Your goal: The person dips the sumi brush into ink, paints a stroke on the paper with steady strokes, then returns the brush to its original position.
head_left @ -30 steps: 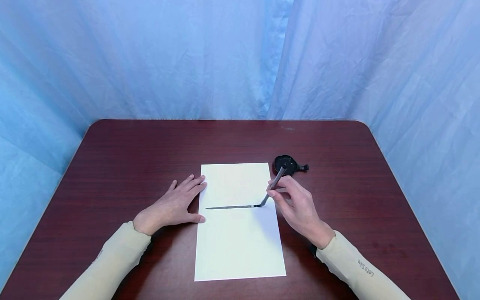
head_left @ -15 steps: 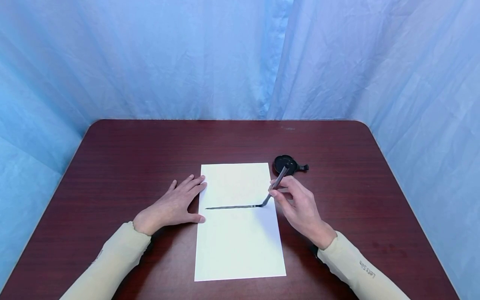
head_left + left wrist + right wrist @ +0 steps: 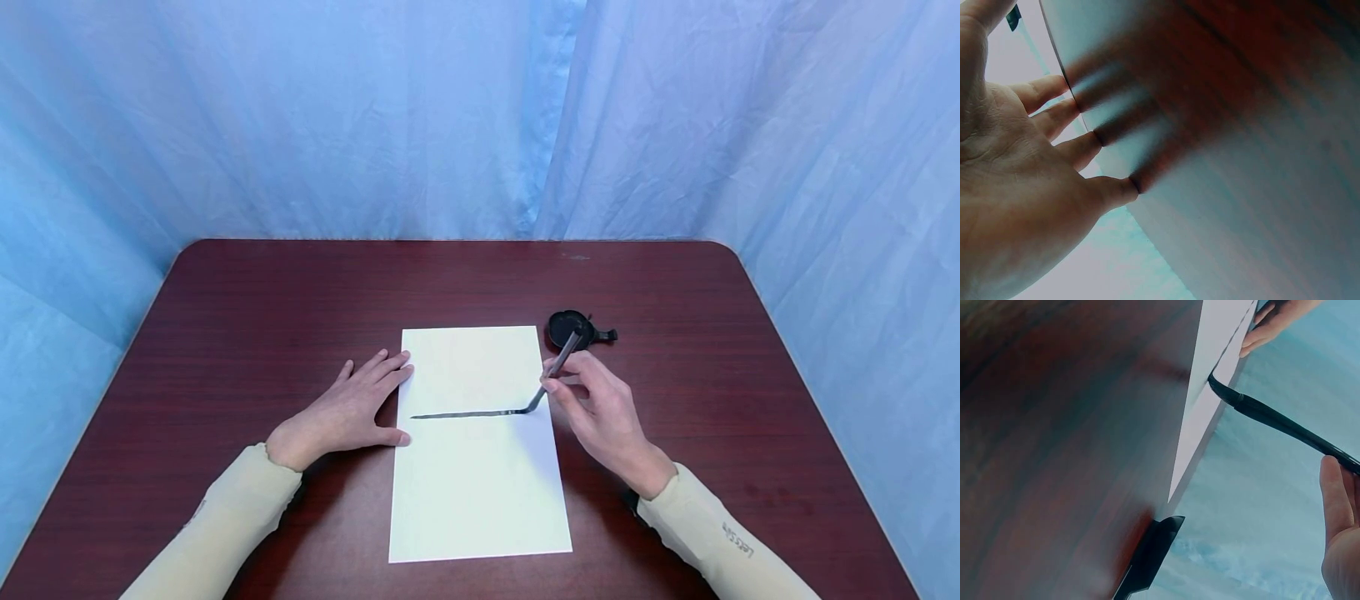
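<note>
A sheet of white paper (image 3: 480, 492) lies on the dark red-brown table, with a black horizontal line (image 3: 465, 414) across its middle. My right hand (image 3: 600, 412) pinches a black brush (image 3: 556, 367) between thumb and fingers. The brush leans to the right, its bent tip on the paper at the right end of the line; the right wrist view shows the bristles (image 3: 1221, 390) curved against the sheet. With fingers spread, my left hand (image 3: 348, 417) rests flat, fingertips and thumb tip on the paper's left edge. The left wrist view shows its palm (image 3: 1029, 169) and outstretched fingers.
A small black dish with a short handle (image 3: 567, 327) stands just beyond the paper's upper right corner, partly behind the brush's top end. The table (image 3: 300, 292) reaches back to light blue curtains (image 3: 337, 125) hanging on the far side and both flanks.
My right hand and the brush have shifted slightly to the right, and the black line has grown a little longer that way. The left hand and the paper have stayed put.
</note>
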